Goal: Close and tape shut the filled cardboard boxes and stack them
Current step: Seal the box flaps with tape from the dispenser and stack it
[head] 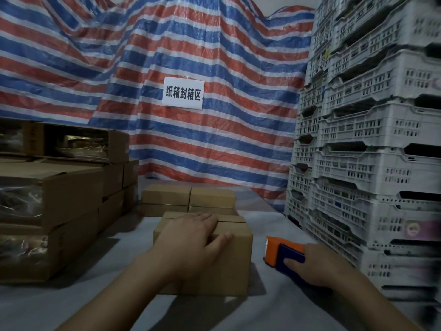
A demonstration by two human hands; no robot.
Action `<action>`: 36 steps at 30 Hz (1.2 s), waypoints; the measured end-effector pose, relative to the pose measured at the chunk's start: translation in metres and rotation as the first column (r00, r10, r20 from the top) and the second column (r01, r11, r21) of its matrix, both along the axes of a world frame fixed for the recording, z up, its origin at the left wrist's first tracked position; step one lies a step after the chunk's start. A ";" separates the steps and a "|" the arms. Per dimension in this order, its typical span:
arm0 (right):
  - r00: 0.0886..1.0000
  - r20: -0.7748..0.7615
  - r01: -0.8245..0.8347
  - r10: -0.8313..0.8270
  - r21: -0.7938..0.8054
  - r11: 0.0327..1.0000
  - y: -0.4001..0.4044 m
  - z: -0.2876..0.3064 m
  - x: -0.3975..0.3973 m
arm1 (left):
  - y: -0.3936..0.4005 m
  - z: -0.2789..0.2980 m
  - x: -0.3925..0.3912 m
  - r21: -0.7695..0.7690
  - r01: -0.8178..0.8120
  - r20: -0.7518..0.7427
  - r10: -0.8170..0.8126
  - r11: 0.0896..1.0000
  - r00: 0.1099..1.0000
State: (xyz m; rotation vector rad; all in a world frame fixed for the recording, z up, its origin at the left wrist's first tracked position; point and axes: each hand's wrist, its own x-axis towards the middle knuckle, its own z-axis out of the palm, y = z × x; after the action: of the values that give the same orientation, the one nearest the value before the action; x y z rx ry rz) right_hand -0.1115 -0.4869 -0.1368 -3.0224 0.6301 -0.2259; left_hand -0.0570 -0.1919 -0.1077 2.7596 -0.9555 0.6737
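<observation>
Two bare forearms in my view, no sleeves reaching this far. Left hand bare: no glove, no ring, no watch or band at wrist. Right hand likewise bare, wrist uncovered. Nails short, unpainted where I can see them. No markings visible.
</observation>
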 end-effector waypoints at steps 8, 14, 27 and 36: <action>0.950 0.312 0.041 -0.003 -0.113 0.993 -0.006 -0.025 0.006 | 0.002 0.014 -0.005 -0.247 0.011 -0.171 -0.055 0.969 0.984; 0.910 0.406 0.006 -0.083 0.187 0.982 -0.009 0.009 0.019 | 0.007 0.024 0.001 -0.581 -0.009 -0.328 -0.225 0.814 0.917; 0.807 0.582 -0.584 0.099 0.762 0.279 0.118 0.141 0.055 | 0.030 0.045 0.010 -0.877 -0.255 -0.470 -0.624 0.406 0.624; 0.858 0.459 -0.513 0.233 0.729 0.453 0.139 0.131 0.071 | 0.041 0.049 0.019 -0.854 -0.494 -0.426 -0.762 0.161 0.488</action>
State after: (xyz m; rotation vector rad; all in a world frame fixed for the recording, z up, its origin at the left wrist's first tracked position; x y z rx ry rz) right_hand -0.0404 -0.3476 -0.0058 -2.0139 -0.0358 -0.2488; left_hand -0.0385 -0.1512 -0.0591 1.2002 -0.2401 -0.2737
